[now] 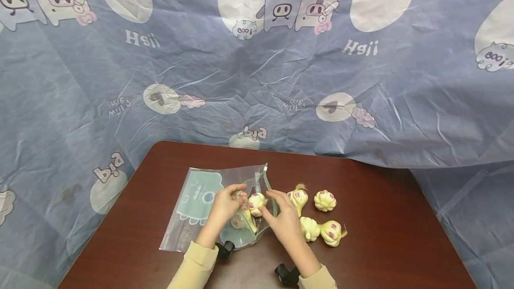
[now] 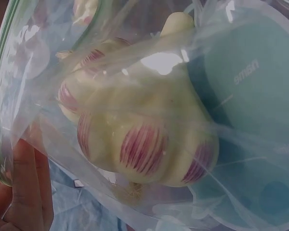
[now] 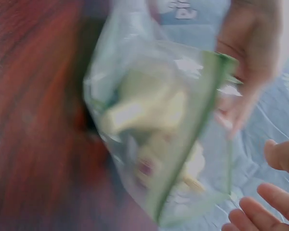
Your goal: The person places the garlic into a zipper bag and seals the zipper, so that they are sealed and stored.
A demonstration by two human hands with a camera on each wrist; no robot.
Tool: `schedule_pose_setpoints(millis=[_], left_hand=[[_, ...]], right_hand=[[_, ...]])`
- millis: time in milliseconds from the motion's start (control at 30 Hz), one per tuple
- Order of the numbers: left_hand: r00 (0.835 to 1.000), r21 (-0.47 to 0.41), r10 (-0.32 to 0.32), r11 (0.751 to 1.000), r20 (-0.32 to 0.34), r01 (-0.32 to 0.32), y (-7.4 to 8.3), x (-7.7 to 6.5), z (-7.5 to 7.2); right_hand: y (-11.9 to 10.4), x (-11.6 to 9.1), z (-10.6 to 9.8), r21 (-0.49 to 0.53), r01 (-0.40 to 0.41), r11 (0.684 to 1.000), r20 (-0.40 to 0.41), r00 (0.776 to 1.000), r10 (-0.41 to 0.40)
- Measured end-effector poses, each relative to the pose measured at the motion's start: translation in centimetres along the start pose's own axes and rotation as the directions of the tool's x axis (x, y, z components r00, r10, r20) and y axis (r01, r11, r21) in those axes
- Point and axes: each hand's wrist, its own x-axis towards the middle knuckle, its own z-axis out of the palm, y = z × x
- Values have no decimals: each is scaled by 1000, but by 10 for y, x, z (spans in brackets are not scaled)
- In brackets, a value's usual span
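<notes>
A clear zip bag with a green seal and a teal print lies on the table with its mouth spread. My left hand pinches the bag's rim, its fingertips on the green seal in the left wrist view. Inside the bag are garlic bulbs with purple streaks. Another garlic bulb sits at the bag's mouth, between the two hands. My right hand is at the mouth's right side with thumb and fingers spread apart; in the right wrist view, nothing is between its fingers.
Several loose garlic bulbs lie on the brown table to the right of my right hand. A blue printed cloth hangs behind the table. Black wrist cameras are strapped at both wrists.
</notes>
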Motion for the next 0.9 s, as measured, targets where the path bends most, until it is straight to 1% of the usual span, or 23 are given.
schedule_pose_setpoints(millis=[67, 167, 267, 333, 400, 533, 667, 767, 900], left_hand=[[1000, -2, 5, 1000, -3, -5, 0, 1, 0], [1000, 0, 4, 1000, 0, -4, 0, 1, 0], [1000, 7, -7, 1000, 6, 7, 1, 1, 0], [1000, 9, -11, 1000, 6, 11, 1, 1, 0], [1000, 10, 2, 1000, 3, -2, 0, 1, 0], [1000, 4, 10, 1000, 4, -10, 0, 0, 0], [1000, -11, 1, 1000, 13, -1, 1, 0, 0], [1000, -30, 2, 1000, 15, -1, 0, 1, 0], [1000, -31, 1, 1000, 12, -1, 1, 1, 0]], right_hand=[[0, 0, -11, 42, 6, 999, -42, 999, -4], [3, -2, -29, 98, -1, 995, -106, 994, 12], [8, -4, -48, 162, -57, 985, -149, 985, 82], [13, -6, -62, 176, -114, 978, -171, 975, 144], [20, -9, -76, 186, -186, 965, -181, 959, 219], [36, -17, -100, 158, -310, 938, -202, 919, 338], [54, -24, -116, 120, -383, 916, -225, 888, 401], [66, -29, -124, 92, -410, 907, -226, 879, 420], [80, -36, -129, 71, -461, 884, -163, 869, 467]])
